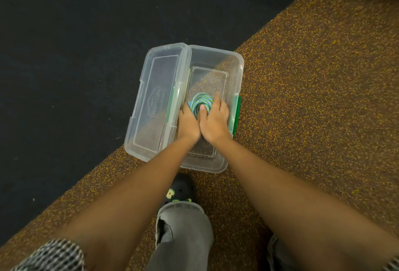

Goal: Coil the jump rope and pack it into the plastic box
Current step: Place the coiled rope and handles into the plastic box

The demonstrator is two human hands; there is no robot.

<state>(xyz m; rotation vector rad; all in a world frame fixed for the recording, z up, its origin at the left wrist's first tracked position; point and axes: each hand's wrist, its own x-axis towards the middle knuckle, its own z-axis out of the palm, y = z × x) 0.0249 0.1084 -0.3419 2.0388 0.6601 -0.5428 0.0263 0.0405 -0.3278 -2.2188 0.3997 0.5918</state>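
A clear plastic box point(238, 69) lies on the floor with its hinged lid point(155, 100) flipped open to the left. Inside the box, near its middle, sits the coiled jump rope point(201, 101), blue-green with a speckled pattern. My left hand point(189, 122) and my right hand point(216, 121) are side by side inside the box, both pressed down onto the near part of the coil, fingers curled around it. The near half of the coil is hidden under my hands; no handles show.
The box straddles a speckled brown floor mat point(302, 97) and a dark floor point(75, 54) to the left. A green latch point(236, 115) is on the box's right wall. My foot in a dark shoe point(181, 190) stands just in front of the box.
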